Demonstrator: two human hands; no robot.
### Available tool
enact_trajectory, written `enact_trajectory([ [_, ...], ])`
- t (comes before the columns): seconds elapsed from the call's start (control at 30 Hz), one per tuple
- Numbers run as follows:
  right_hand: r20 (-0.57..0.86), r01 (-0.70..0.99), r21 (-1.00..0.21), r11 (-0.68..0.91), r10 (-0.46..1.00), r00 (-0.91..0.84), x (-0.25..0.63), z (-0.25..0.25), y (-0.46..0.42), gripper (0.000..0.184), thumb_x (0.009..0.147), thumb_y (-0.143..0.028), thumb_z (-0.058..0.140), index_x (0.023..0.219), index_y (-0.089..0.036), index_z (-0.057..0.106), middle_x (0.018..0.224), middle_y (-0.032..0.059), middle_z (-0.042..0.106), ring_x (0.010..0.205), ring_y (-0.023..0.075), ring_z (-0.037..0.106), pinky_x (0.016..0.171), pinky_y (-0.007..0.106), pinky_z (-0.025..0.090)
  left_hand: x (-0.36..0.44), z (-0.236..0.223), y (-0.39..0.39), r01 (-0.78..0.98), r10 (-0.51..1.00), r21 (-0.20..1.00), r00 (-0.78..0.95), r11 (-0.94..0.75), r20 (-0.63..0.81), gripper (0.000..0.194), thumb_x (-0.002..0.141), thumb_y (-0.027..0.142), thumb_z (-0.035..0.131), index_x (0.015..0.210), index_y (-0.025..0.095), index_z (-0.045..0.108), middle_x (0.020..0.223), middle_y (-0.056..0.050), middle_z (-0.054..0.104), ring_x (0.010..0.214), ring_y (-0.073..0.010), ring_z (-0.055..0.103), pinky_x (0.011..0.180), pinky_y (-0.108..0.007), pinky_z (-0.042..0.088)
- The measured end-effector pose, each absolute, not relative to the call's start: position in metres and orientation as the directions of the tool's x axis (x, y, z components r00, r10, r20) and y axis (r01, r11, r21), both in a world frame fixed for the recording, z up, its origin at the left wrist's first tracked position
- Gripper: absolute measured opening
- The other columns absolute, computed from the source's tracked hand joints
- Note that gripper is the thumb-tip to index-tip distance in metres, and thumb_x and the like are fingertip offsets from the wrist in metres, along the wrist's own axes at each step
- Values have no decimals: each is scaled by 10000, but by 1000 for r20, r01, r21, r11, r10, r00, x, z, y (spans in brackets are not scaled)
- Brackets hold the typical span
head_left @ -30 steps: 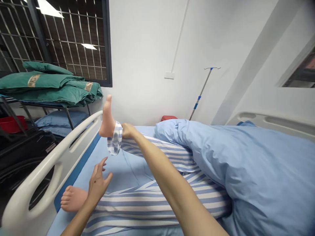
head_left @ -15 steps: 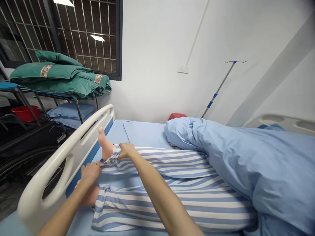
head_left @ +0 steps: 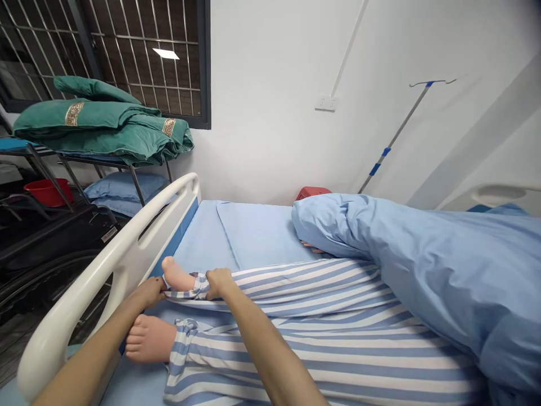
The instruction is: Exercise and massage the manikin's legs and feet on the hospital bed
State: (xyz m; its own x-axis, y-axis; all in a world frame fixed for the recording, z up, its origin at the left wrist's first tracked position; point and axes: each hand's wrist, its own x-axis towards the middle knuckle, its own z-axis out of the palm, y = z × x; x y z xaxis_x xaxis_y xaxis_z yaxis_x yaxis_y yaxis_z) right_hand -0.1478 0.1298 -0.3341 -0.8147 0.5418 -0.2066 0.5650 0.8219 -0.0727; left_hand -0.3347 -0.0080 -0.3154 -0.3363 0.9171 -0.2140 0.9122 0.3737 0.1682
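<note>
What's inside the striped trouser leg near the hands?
A bare foot pokes out of the cuff, which the left hand and right hand hold at either side. The leg above is covered by the striped cloth, so it cannot be seen.

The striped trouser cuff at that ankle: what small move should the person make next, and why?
Probably draw the striped trouser cuff gently toward the foot, using both hands evenly. The left hand and right hand both hold it, and it looks bunched at the ankle, so an even pull might straighten it.
</note>
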Motion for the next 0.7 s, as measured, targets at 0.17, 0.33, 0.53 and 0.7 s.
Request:
enact_trajectory([
  [0.17, -198, 562, -72, 824, 540, -818, -147, -357, 126, 548, 593, -435, 672, 1059, -169, 560, 1006, 132, 662, 928, 278, 627, 787, 417, 469, -349, -336, -9, 908, 931, 237, -300, 346, -208, 179, 657, 281, 528, 751, 189, 650, 829, -81, 695, 860, -224, 626, 781, -297, 439],
  [0.33, -149, 581, -37, 813, 571, -807, -145, -358, 120, 624, 569, -430, 707, 1102, -159, 526, 1032, 129, 643, 961, 273, 594, 836, 424, 429, -327, -369, -20, 821, 902, 374, -399, 431, -164, 183, 563, 252, 599, 733, 192, 629, 803, -67, 660, 810, -224, 605, 741, -316, 433],
  [0.53, 30, 656, 23, 755, 655, -755, -136, -347, 93, 566, 741, -224, 574, 1266, -87, 414, 1260, 239, 477, 1204, 341, 398, 943, 533, 296, -234, -383, -34, 133, 73, 294, -975, 947, 208, 311, 687, 140, 297, 840, 171, 567, 789, -141, 575, 815, -328, 563, 557, -430, 375],
  [0.7, 196, 610, -175, 773, 634, -748, -100, -339, 49, 374, 735, -236, 527, 1090, -119, 531, 1085, 165, 579, 1036, 287, 508, 856, 435, 397, -215, -370, -29, 16, -127, 472, -955, 881, 269, 352, 699, 110, 231, 942, 152, 483, 897, -172, 535, 903, -346, 520, 559, -412, 351],
])
